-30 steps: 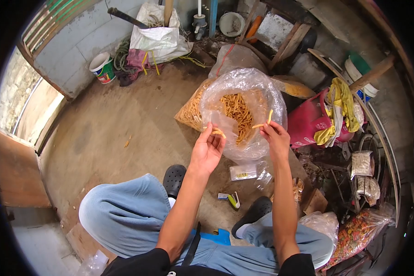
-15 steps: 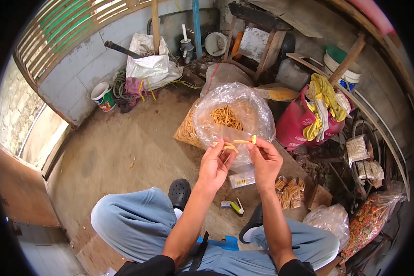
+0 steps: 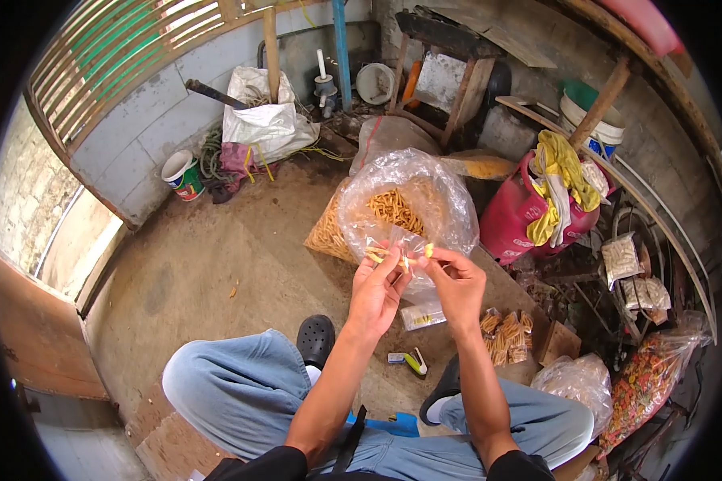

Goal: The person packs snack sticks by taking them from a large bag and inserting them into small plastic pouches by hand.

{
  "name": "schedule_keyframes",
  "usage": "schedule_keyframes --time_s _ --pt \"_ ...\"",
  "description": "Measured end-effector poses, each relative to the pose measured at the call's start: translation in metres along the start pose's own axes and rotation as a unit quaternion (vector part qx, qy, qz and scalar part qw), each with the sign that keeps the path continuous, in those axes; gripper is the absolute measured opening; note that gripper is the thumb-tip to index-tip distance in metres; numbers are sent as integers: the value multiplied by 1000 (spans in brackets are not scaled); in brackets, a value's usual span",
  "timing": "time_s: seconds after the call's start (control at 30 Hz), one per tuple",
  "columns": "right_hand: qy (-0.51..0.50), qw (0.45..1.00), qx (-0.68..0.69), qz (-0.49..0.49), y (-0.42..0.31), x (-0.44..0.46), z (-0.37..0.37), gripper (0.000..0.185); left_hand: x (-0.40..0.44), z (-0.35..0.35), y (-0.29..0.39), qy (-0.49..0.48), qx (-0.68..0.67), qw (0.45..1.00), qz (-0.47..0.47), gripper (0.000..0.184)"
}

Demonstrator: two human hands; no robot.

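My left hand [image 3: 375, 290] is closed on a small clear plastic bag [image 3: 396, 239] and some snack sticks. My right hand [image 3: 457, 290] meets it at the bag, its thumb and fingers pinching a yellowish snack stick [image 3: 428, 251]. Just beyond both hands stands a large open clear plastic sack [image 3: 449, 192] with many brown snack sticks [image 3: 395, 210] inside. A flat pack of clear bags [image 3: 423, 315] lies on the floor below my hands, with a green and white stapler [image 3: 415, 362] nearer to me.
Filled small packs [image 3: 507, 337] lie right of my right forearm. A pink container [image 3: 515, 210] draped with yellow cloth stands at the right. A bag of colourful snacks [image 3: 646, 393] is at the lower right. A white bucket [image 3: 181, 175] stands by the left wall.
My hands have come together from apart, and the small bag is now gathered between them. The view has tilted up and shifted, showing the filled packs fully.
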State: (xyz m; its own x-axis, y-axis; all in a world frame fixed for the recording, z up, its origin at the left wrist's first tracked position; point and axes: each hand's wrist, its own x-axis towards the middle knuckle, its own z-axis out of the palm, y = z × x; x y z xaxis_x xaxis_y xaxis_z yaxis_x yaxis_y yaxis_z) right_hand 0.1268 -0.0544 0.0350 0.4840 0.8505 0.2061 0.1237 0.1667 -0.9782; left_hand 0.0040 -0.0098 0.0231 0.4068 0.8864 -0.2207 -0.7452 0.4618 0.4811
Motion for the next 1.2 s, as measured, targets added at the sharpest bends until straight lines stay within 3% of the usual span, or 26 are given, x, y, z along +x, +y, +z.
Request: schedule_keyframes --time_s 0.13,0.23,0.43,0.63,0.87,0.97,1.2 --pt "36 998 16 -55 -24 2 -11 21 2 -3 10 19 -42 999 3 23" --pt "-23 984 -144 -106 -54 1 -25 19 3 -5 16 1 -63 998 -12 16" --pt "-28 975 -217 -34 -80 -11 -30 16 4 -4 17 -16 -81 997 5 16" --pt "-18 974 -218 -57 -73 -12 -28 16 -1 4 17 -12 -110 994 7 19" --pt "4 962 -246 -118 -63 -13 -19 15 -7 8 7 -45 -16 999 14 22" --pt "18 979 -193 -65 -54 -14 -13 14 -9 12 1 -56 8 998 7 25" --pt "-13 984 -129 -123 -37 -10 -11 16 -9 14 -5 -51 19 998 28 27"
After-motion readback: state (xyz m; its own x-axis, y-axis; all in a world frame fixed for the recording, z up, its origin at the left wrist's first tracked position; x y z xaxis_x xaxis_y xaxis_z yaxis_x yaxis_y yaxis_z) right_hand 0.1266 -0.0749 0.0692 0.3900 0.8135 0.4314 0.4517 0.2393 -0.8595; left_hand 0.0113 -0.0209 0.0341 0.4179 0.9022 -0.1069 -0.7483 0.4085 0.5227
